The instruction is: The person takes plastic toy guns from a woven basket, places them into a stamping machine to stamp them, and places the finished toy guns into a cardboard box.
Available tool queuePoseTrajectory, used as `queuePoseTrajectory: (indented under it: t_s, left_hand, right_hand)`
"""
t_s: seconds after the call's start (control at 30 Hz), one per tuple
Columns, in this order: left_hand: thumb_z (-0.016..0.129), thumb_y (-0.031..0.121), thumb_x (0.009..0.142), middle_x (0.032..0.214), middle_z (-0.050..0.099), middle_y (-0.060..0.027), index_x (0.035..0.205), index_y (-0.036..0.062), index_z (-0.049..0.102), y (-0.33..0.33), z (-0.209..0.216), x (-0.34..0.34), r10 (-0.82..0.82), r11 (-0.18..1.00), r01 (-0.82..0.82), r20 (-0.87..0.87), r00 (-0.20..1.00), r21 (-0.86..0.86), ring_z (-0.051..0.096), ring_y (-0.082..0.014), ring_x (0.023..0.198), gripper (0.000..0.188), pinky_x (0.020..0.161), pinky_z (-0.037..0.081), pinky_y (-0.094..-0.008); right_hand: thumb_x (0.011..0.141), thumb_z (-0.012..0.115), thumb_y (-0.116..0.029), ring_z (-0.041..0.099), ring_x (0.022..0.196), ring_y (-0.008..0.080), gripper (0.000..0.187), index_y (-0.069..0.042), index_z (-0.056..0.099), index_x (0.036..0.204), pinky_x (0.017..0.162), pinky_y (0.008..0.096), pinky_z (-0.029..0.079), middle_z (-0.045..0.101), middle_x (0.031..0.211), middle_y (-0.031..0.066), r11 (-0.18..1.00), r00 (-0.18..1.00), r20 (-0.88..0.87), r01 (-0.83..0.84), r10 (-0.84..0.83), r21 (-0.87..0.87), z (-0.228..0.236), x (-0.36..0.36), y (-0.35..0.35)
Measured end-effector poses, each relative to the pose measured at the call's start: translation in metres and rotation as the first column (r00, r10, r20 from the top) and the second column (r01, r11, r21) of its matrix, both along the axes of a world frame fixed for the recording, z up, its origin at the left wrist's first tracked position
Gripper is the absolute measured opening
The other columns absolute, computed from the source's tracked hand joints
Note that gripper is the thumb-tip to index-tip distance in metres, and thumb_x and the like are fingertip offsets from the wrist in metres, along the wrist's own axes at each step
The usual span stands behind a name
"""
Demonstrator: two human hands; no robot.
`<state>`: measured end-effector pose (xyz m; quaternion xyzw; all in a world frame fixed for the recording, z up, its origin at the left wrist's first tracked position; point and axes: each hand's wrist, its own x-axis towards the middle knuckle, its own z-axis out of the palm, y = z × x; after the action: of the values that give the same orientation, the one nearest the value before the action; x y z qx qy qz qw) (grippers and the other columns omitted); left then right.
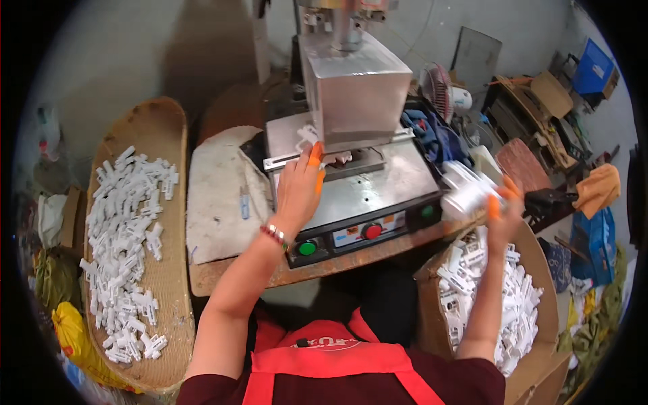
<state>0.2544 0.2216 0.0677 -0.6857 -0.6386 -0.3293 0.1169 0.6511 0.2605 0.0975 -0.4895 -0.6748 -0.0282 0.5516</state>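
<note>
My left hand [300, 185], with orange covers on its fingertips, reaches over the left side of the press bed [405, 169]. Its fingers are closed at a small white plastic part [308, 137], beside the large metal press block [361, 101]. Below the block is a dark fixture [364, 164] with a pale piece in it, partly hidden. To the right of the machine, my right hand [505, 209], also with orange fingertip covers, grips a white plastic part [464, 190]. Motion blur hides whether that is one part or more.
An oval woven tray [177, 270] on the left holds many white parts. A cardboard box [426, 297] of similar parts stands under my right arm. Green buttons [307, 248] and a red button [372, 231] line the machine's front. A blue-handled tool [244, 204] lies on pale cloth [219, 182].
</note>
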Motion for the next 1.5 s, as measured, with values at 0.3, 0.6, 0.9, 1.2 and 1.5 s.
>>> queuePoseTrajectory:
  t_s: [0.3,0.6,0.9,1.2,1.5]
  left_hand:
    - [0.058,0.015,0.088,0.111,0.066,-0.0137,0.105,0.0028,0.065,0.08,-0.024,0.048,-0.081,0.996,0.086,0.15,0.985,-0.032,0.059,-0.0303,0.104,0.022,0.09,0.044,-0.0398]
    - [0.068,0.018,0.082,0.14,0.045,-0.0168,0.133,0.0086,0.052,-0.075,-0.017,0.006,-0.329,0.915,0.328,0.035,0.944,-0.237,0.039,-0.0376,0.129,0.054,0.106,0.03,-0.0456]
    - [0.071,0.029,0.078,0.133,0.047,-0.023,0.135,0.0127,0.051,-0.077,-0.045,-0.033,-0.389,0.893,0.37,-0.026,0.921,-0.258,0.046,-0.0416,0.117,0.062,0.099,0.036,-0.0495]
    - [0.063,0.009,0.081,0.131,0.053,-0.0197,0.113,0.0036,0.061,-0.167,-0.071,-0.244,-0.013,0.993,-0.017,0.261,0.965,0.114,0.047,-0.0374,0.123,0.032,0.103,0.038,-0.0463]
    - [0.069,0.021,0.081,0.132,0.041,-0.0255,0.142,0.0027,0.031,-0.264,-0.242,-0.493,0.981,0.14,-0.815,-0.032,0.191,-0.562,0.047,-0.042,0.113,0.074,0.091,0.044,-0.0452]
  right_hand:
    - [0.075,0.07,-0.004,0.042,0.129,0.0297,0.051,-0.002,0.055,0.124,0.109,0.0402,0.029,0.052,0.132,0.0132,0.914,0.995,0.072,0.09,-0.067,-0.396,-0.033,0.079,-0.111]
    - [0.082,0.071,-0.037,0.044,0.129,0.0329,0.082,-0.005,0.031,0.146,0.106,0.0389,0.035,0.043,0.142,0.0206,0.786,0.944,-0.212,-0.329,0.254,-0.524,-0.111,-0.013,0.019]
    - [0.084,0.07,-0.024,0.051,0.113,0.0285,0.051,-0.001,0.053,0.126,0.102,0.0358,0.037,0.056,0.117,0.016,0.883,0.982,-0.044,-0.186,0.185,-0.43,-0.138,-0.046,0.038]
    - [0.099,0.047,-0.038,0.05,0.098,0.0151,0.041,-0.002,0.058,0.114,0.088,0.0296,0.039,0.056,0.108,0.0033,0.584,0.754,-0.65,-0.57,0.093,-0.577,-0.186,0.045,0.091]
    - [0.099,0.047,-0.037,0.049,0.107,0.0172,0.043,-0.001,0.055,0.121,0.096,0.0305,0.038,0.055,0.117,0.0064,0.622,0.886,-0.463,-0.356,-0.012,-0.698,-0.187,0.04,0.105]
